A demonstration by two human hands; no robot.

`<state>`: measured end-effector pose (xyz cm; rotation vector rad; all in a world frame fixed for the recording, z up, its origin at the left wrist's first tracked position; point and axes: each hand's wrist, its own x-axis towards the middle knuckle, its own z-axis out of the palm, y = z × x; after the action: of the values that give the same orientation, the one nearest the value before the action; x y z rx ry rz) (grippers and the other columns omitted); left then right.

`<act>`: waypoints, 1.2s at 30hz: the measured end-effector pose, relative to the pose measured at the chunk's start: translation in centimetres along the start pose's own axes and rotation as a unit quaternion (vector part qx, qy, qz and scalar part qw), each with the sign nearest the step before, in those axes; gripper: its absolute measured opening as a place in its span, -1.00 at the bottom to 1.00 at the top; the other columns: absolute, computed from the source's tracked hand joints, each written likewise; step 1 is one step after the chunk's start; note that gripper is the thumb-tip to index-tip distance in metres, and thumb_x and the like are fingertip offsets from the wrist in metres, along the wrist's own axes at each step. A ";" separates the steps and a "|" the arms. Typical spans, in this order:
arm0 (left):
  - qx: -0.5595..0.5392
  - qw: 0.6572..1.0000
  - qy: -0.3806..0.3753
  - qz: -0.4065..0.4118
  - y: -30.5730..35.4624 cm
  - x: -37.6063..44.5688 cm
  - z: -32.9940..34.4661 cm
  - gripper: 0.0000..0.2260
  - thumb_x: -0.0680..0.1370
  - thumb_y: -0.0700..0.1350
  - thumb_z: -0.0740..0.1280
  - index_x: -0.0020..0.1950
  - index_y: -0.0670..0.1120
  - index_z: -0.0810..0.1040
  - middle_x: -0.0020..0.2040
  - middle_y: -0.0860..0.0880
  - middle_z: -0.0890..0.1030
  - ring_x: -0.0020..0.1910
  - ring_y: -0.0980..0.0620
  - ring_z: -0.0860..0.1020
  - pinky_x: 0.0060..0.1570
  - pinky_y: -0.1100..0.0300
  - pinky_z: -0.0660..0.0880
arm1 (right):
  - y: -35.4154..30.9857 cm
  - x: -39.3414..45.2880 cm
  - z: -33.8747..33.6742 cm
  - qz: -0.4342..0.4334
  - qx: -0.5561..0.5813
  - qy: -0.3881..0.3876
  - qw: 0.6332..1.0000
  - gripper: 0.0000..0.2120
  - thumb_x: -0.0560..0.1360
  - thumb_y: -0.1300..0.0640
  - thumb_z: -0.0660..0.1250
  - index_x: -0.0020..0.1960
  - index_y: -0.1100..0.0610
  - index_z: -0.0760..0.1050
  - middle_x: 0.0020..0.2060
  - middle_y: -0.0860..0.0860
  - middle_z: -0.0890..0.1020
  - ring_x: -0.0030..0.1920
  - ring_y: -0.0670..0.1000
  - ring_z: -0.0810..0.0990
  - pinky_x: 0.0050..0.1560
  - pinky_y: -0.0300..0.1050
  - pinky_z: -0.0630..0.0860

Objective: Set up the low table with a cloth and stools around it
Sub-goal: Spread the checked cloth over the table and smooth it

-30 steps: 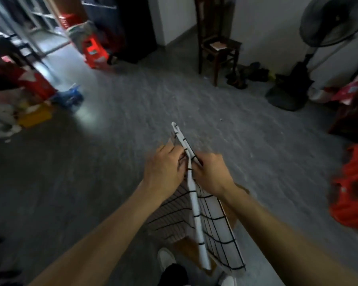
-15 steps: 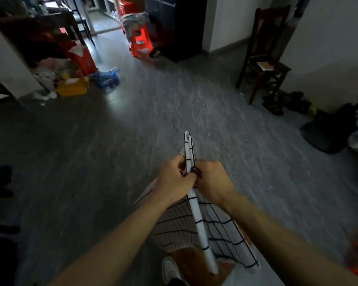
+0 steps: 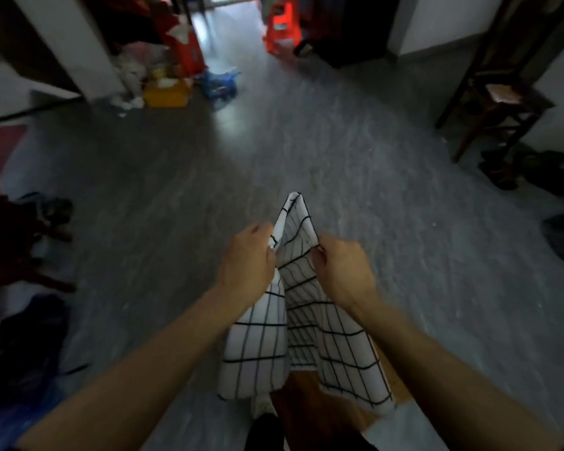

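A white cloth with a black grid pattern [image 3: 298, 330] hangs in front of me, held up at chest height. My left hand [image 3: 246, 260] grips its left upper edge and my right hand [image 3: 341, 270] grips the right upper edge, a hand's width apart, so the folded cloth is spread open between them with a peak above. A brown wooden surface [image 3: 310, 408], seemingly the low table, shows just below the cloth's hanging end. A red plastic stool [image 3: 282, 27] stands far off at the top of the view.
Grey floor [image 3: 306, 141] stretches ahead. A dark wooden chair [image 3: 498, 92] stands at the right wall with shoes [image 3: 531, 169] beside it. Bags, a yellow box [image 3: 166, 91] and clutter lie at the upper left. Dark clothes and shoes [image 3: 30, 320] are heaped at the left edge.
My hands have drawn apart, opening the folded cloth from a narrow strip into a spread shape. The view has swung left, bringing the doorway clutter and chair closer.
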<state>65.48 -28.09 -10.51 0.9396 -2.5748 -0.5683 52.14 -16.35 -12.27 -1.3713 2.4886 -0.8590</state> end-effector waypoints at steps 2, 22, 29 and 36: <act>0.052 0.998 0.006 -0.026 -1.2 -0.2 -1.7 -0.90 0.49 -0.30 0.28 -0.12 -0.12 0.42 -0.19 -0.05 0.42 -0.26 -0.10 0.46 -0.31 0.07 0.36 | 0.4 1.1 -0.1 -0.026 -0.001 -0.013 1.000 -0.81 0.58 0.16 0.24 -0.22 0.09 0.42 -0.36 0.02 0.52 -0.38 0.02 0.45 -0.32 -0.16 0.31; 0.214 0.972 -0.052 -0.079 -26.3 7.7 -7.4 -0.87 0.62 -0.06 0.24 -0.04 -0.11 0.40 -0.17 -0.11 0.52 -0.26 -0.21 0.53 -0.31 -0.01 0.46 | -4.1 20.9 13.0 -0.143 -0.070 -0.117 0.980 -0.87 0.57 0.14 0.31 -0.04 0.19 0.59 -0.22 0.04 0.59 -0.24 0.08 0.54 -0.31 -0.13 0.34; 0.254 0.965 -0.064 -0.030 -33.8 13.2 -7.9 -0.87 0.55 -0.16 0.38 -0.03 -0.22 0.52 -0.22 -0.19 0.59 -0.38 -0.20 0.57 -0.41 0.03 0.48 | -4.3 26.2 19.1 -0.159 -0.089 -0.224 0.957 -0.79 0.45 0.05 0.46 0.06 0.04 0.54 -0.12 -0.10 0.59 -0.17 -0.09 0.53 -0.11 -0.18 0.50; 0.205 0.978 -0.037 -0.003 -36.6 16.4 -8.1 -0.76 0.49 -0.05 0.47 -0.16 -0.19 0.51 -0.33 -0.11 0.54 -0.46 -0.04 0.42 -0.45 0.15 0.38 | -3.4 31.8 20.3 -0.123 -0.108 -0.146 0.976 -0.95 0.48 0.19 0.41 -0.10 0.17 0.58 -0.21 0.01 0.52 -0.24 0.07 0.54 -0.26 -0.13 0.40</act>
<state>76.70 -66.70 -17.99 1.0678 -2.8150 -0.0687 45.09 -51.92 -23.15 -1.7619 2.2678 -0.3912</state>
